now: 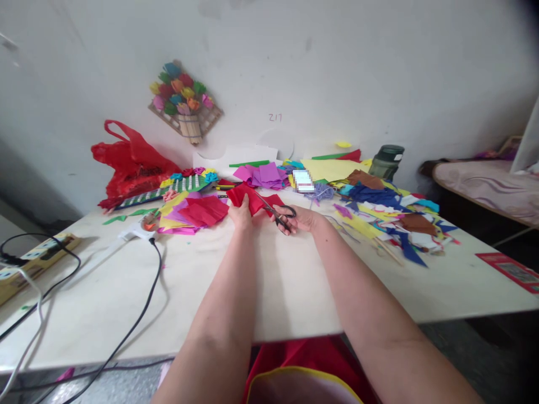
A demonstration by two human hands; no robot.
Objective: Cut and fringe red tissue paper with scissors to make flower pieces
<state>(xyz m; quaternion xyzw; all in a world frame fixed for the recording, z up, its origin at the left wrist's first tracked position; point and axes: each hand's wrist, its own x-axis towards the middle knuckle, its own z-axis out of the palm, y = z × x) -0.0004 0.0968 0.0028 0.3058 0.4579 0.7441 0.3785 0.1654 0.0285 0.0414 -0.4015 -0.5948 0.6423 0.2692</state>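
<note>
Near the middle of the table, my left hand [241, 213] grips a folded piece of red paper [248, 197] with thumb and fingers. My right hand [295, 219] has its fingers in the black handles of a pair of scissors [273, 211]. The blades point up and left, and they lie against the red paper. Part of the red paper spreads out behind the scissors. Just left of my left hand is a stack of red, yellow and purple sheets [197, 212].
Coloured scraps [379, 196] cover the back right, near a dark green bottle [386, 163]. Purple sheets [265, 175] and a phone [303, 180] lie at the back. A red bag [130, 163] stands back left. Cables run from a power strip [37, 261] at the left.
</note>
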